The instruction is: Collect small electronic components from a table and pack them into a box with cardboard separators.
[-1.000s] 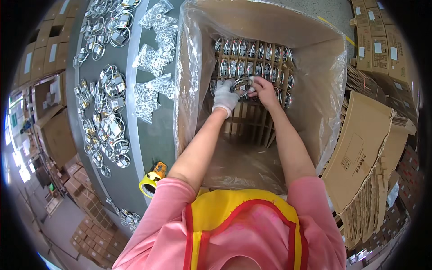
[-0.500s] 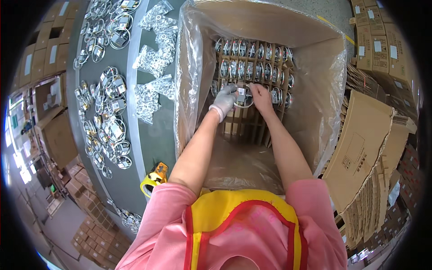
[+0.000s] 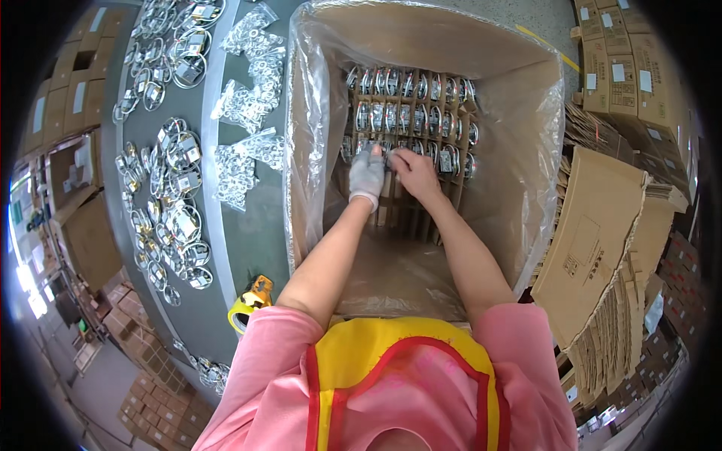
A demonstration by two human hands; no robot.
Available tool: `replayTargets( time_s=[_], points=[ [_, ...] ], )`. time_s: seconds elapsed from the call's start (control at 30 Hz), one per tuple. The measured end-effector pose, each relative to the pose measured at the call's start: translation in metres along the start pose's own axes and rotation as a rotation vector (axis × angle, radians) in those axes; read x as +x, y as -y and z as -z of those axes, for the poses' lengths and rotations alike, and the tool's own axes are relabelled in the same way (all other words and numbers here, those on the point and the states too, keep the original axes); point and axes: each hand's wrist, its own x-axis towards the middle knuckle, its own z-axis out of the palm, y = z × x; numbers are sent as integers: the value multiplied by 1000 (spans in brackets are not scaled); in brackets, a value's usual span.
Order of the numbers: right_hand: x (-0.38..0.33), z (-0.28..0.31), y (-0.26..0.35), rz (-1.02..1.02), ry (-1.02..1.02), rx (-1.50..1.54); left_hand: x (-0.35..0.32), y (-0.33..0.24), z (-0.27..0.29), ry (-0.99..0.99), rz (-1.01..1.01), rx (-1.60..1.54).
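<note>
Left hand (image 3: 366, 177): white-gloved, back turned up, thumb pointing away from the body; its fingertips reach the nearest row of coils (image 3: 449, 159), and from where I stand I can't tell whether they grip one.
Right hand (image 3: 416, 173): just beside the left, knuckles up, fingers bent and drawn in toward the left thumb; whether a coil is pinched under them I can't make out.
Forearms (image 3: 327, 252): both slant inward over the near side of the box (image 3: 515, 128), elbows well apart, wrists about straight.
Coils: three rows set on edge in a brown divider (image 3: 434, 229), one row at the fingertips, two beyond the hands.
Divider: partly under the hands, some walls showing nearer the body.
Box: all round the hands, with a clear liner (image 3: 316, 113).
Surface (image 3: 263, 210): green, left of the hands, bearing loose coils (image 3: 184, 222) and, nearer the box, clear bags (image 3: 235, 177) of small parts.
Tape (image 3: 241, 310): yellow, left of the hands and closer to the body.
Cardboard (image 3: 590, 248): right of the hands, outside the box.
</note>
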Motion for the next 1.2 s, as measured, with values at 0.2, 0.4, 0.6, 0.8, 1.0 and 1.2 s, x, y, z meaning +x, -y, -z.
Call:
replayTargets(
  time_s=[0.2, 0.4, 0.6, 0.8, 1.0, 1.2],
  points=[
    [-13, 40, -24, -220, -673, -531, 2, -13, 16, -4, 83, 173],
    [-8, 30, -24, -280, -484, -376, -28, -90, 43, 265, -88, 326],
    [-7, 40, -36, -362, -203, -727, -123, -142, 130, 867, -520, 662],
    [29, 40, -28, 196, -359, -479, -225, -62, 233, 434, -664, 671],
    [35, 13, 189, 411, -247, 363, -253, -12, 325, 202, -21, 514],
    [-25, -133, 309, 280, 1001, 17, -189, 137, 395, -1034, 352, -28]
  ],
)
